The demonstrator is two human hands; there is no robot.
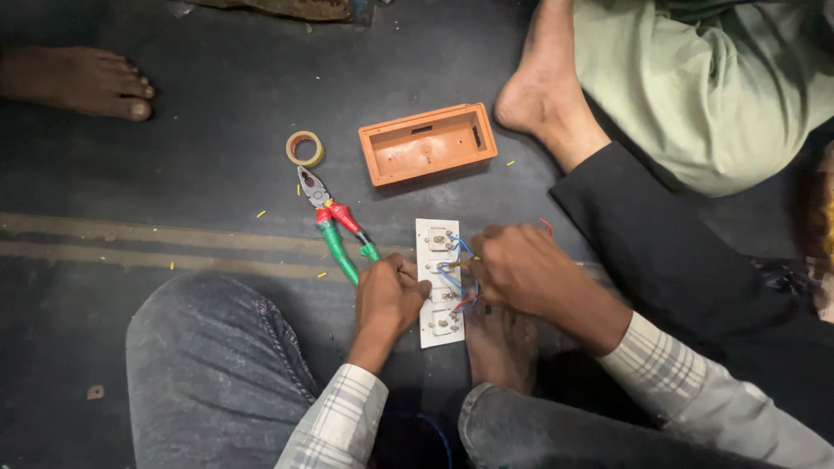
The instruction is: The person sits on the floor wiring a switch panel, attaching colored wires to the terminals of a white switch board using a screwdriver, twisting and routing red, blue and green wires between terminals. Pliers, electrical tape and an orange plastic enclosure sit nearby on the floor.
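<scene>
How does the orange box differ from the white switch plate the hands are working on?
The orange box is an open, hollow shell lying askew with nobody touching it; the white plate is flat, lies lengthwise away from the person, and is held by the left hand and right hand. The plate carries switch backs and blue and red wires; the box shows none. Both are rectangular and lie on the dark floor.

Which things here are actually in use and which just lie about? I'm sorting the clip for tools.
In use:
left hand steadying the white switch plate
right hand at the blue and red wires

Lying about:
pliers
tape roll
orange box
</scene>
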